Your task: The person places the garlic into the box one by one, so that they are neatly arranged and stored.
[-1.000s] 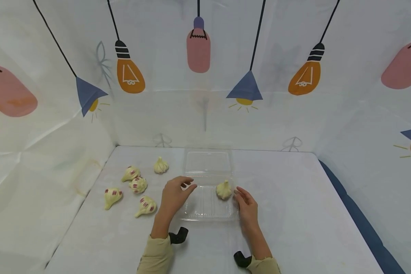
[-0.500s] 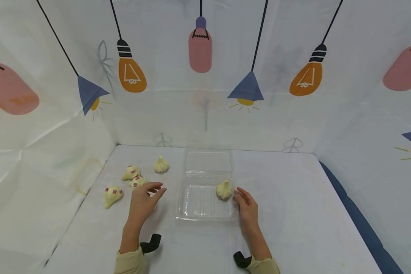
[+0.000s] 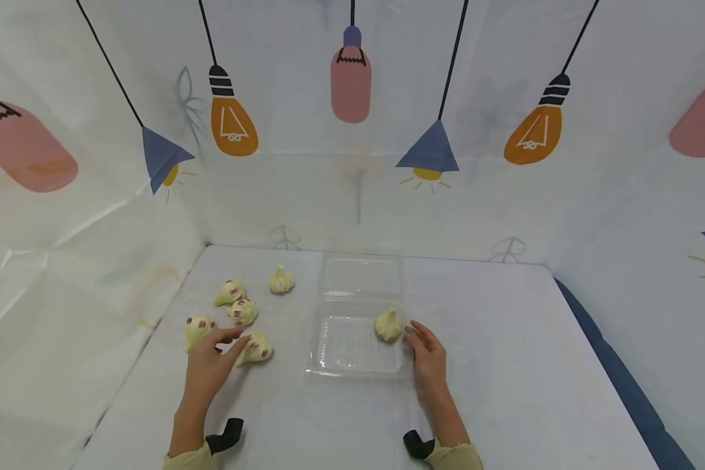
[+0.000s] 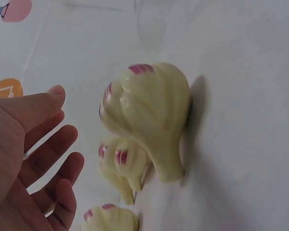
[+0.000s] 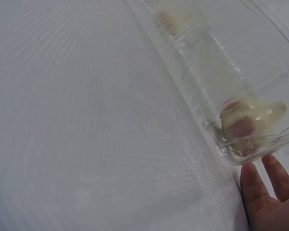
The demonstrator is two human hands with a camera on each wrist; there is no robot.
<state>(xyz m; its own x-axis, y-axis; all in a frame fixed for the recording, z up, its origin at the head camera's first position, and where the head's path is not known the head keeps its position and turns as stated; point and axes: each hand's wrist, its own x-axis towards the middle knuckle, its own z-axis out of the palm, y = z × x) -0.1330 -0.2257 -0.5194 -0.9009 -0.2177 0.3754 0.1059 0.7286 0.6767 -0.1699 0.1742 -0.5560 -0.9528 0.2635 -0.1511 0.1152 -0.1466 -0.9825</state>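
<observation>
My left hand is beside a garlic bulb with purple marks, on the table's left part. In the left wrist view, the loosely bent fingers are apart from that garlic bulb. A clear plastic clamshell box lies with its lid folded back, and one garlic bulb sits in its right part. My right hand is at the box's right side. In the right wrist view, its fingertips are at the box wall, close to the garlic bulb inside.
Several other garlic bulbs lie on the left: one at the back, two close together, and one partly behind my left hand. The white table extends right. A lamp-patterned sheet hangs behind it.
My left hand has moved left and toward me, from over the box to beside the nearest garlic bulb. My right hand stays at the box's right side.
</observation>
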